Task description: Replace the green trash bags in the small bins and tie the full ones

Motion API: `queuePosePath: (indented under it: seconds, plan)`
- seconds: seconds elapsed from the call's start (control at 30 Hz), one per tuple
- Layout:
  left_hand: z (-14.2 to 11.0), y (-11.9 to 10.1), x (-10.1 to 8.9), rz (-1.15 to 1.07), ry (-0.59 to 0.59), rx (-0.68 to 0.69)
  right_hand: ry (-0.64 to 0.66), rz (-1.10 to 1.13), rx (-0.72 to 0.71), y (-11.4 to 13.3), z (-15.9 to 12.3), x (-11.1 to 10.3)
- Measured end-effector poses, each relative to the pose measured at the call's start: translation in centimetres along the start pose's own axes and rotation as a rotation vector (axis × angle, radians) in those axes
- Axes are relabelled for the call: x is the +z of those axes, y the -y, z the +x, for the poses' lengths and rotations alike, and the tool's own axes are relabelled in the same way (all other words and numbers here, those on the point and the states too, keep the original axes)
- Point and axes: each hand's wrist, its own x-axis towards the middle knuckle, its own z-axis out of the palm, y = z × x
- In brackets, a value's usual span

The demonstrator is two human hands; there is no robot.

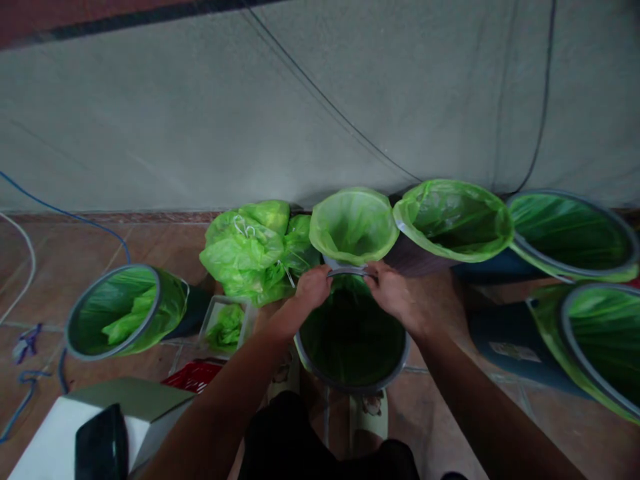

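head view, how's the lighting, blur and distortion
Head view: dim light, with the bin held by left hand and right hand dark inside; soft shadow beside the black cable on the wall. Also head view: slight softness, no harsh glare; lower-right bin seems stretched, perhaps by a wide lens.

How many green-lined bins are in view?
6: the center bin, gripped by left hand and right hand; the left bin; three by the wall: pale bin, middle bin, right-end bin; and front-right bin.
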Motion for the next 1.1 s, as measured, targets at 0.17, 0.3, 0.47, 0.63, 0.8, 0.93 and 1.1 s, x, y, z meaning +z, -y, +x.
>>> queuePosePath:
  seconds: [0.17, 0.3, 0.47, 0.63, 0.8, 0.93, 1.1]
  plan:
    - [0.6, -0.2, 0.7, -0.006, 0.009, -0.045, 0.163, -0.154, -0.099, 0.0, 2.0, 1.3]
    - [0.7, -0.4, 0.6, 0.034, 0.008, -0.04, 0.18, -0.137, -0.118, -0.6, 2.0, 1.3]
    - [0.6, -0.6, 0.7, 0.065, -0.011, -0.039, 0.124, -0.122, -0.09, -0.9, 1.7, 1.3]
    - [0.3, -0.8, 0.7, 0.076, -0.062, -0.016, 0.02, -0.104, -0.078, -1.0, 1.4, 2.1]
    - [0.0, -1.3, -0.2, 0.054, -0.173, 0.112, -0.057, -0.106, -0.112, -1.1, 1.5, 2.6]
    - [0.3, -2.0, -0.3, 0.019, -0.181, 0.089, -0.097, -0.135, -0.155, -1.0, 1.3, 2.5]
    - [1.1, -1.9, 0.3, 0.04, -0.116, 0.07, -0.052, -0.147, -0.158, -0.8, 1.3, 2.1]
